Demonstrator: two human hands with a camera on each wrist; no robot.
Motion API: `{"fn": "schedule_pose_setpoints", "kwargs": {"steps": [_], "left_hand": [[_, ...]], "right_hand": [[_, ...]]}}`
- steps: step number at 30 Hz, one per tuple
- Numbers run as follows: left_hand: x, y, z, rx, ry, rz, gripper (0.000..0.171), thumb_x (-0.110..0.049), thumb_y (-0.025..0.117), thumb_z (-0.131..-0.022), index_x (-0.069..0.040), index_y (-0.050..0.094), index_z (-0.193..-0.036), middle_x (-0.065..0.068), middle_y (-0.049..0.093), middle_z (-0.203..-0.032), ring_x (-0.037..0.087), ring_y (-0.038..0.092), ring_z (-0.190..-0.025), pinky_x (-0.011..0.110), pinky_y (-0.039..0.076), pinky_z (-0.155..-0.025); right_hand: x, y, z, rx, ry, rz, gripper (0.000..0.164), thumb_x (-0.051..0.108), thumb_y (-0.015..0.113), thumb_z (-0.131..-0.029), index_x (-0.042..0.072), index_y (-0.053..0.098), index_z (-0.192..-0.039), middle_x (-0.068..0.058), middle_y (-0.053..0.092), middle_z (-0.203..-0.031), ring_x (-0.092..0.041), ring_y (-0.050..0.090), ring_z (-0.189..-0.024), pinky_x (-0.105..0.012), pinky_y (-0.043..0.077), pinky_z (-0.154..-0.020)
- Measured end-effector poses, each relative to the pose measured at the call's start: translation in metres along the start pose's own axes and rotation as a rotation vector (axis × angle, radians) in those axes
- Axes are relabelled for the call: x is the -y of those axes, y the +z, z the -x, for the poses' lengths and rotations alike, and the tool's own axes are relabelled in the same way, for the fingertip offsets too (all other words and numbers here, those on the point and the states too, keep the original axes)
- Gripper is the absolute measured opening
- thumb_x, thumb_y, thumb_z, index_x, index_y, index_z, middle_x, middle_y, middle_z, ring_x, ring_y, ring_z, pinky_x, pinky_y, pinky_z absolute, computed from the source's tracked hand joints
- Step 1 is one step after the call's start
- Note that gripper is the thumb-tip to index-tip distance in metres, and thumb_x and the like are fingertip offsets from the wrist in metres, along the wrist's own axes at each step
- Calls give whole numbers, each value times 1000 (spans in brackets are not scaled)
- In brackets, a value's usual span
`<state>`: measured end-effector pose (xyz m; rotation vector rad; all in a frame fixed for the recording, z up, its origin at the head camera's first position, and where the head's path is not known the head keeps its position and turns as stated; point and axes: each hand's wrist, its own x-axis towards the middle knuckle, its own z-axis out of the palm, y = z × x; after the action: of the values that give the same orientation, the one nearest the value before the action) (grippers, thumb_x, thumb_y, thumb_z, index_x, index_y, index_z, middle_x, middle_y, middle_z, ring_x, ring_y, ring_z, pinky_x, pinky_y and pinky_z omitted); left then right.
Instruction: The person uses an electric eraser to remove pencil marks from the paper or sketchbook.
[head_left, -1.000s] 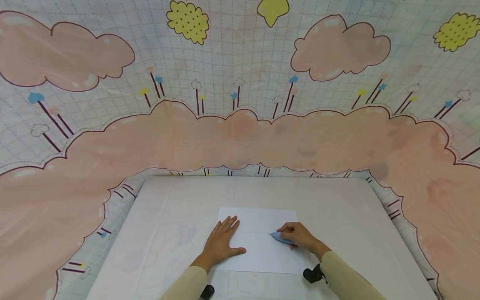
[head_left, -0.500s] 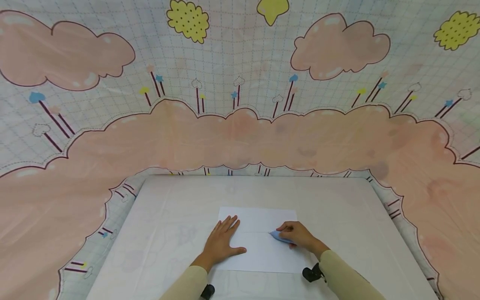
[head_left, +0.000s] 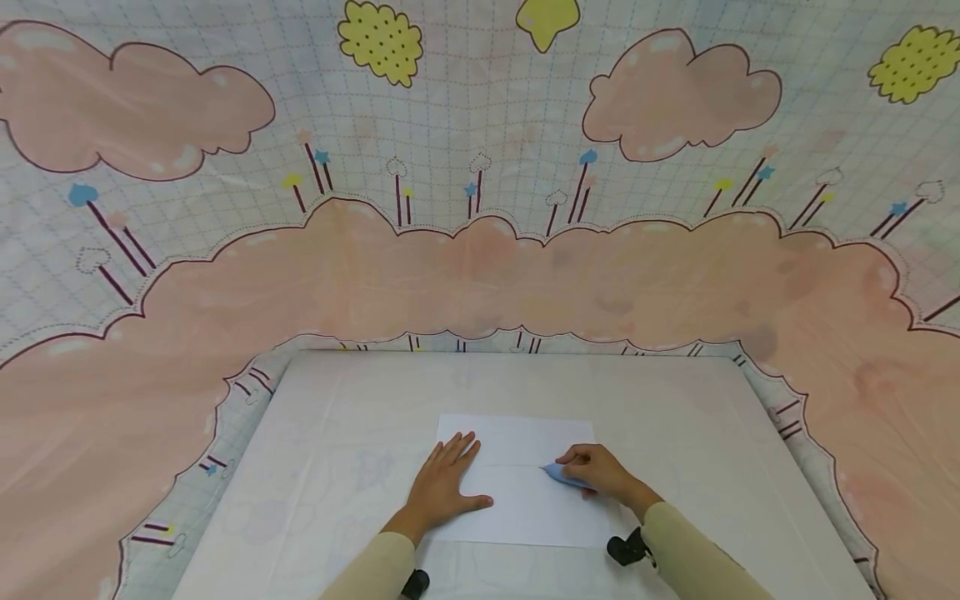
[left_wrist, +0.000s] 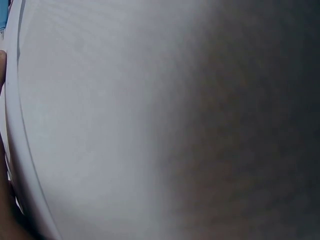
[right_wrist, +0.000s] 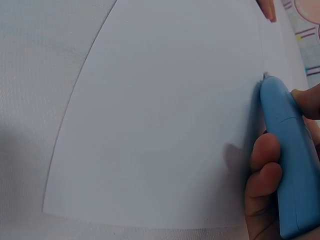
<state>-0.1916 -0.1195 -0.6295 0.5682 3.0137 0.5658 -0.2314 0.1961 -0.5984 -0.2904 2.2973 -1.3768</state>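
A white sheet of paper (head_left: 525, 521) lies flat on the table, with a faint line running across it. My left hand (head_left: 442, 485) rests on its left part, fingers straight and spread, thumb out to the right. My right hand (head_left: 603, 472) grips a light blue utility knife (head_left: 564, 475) over the right part, its tip pointing left at the faint line. In the right wrist view, fingers curl round the knife's thick rounded body (right_wrist: 287, 150), and its small tip meets the paper. The left wrist view shows mostly blurred pale surface and a sliver of hand at the left edge.
The white-covered table (head_left: 360, 417) extends around the paper on all sides. Behind it hangs a cloth (head_left: 480, 275) printed with pink clouds and stars. Black wrist-camera mounts (head_left: 628, 547) sit low beside the sleeves (head_left: 693, 554).
The right hand and the knife shift very slightly left, then back right. The left hand and the paper stay in place.
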Motion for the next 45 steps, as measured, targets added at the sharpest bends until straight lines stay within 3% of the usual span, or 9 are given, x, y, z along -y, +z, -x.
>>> {"fn": "schedule_pose_setpoints", "kwargs": {"steps": [19, 45], "left_hand": [[-1, 0, 0, 16, -3, 17, 101, -76, 60, -77, -15, 35, -154, 1, 27, -162, 25, 18, -151, 49, 14, -123], [1, -1, -1, 13, -3, -6, 101, -77, 59, -77, -15, 35, -154, 1, 27, -162, 24, 19, -151, 48, 15, -123]], "right_hand": [[3, 11, -8, 9, -9, -22, 20, 18, 68, -93, 6, 71, -108, 0, 71, -83, -9, 48, -46, -19, 41, -46], [-2, 1, -5, 4, 4, -13, 21, 18, 68, -92, 6, 71, -109, 0, 70, -83, -10, 49, -47, -21, 43, -47]]}}
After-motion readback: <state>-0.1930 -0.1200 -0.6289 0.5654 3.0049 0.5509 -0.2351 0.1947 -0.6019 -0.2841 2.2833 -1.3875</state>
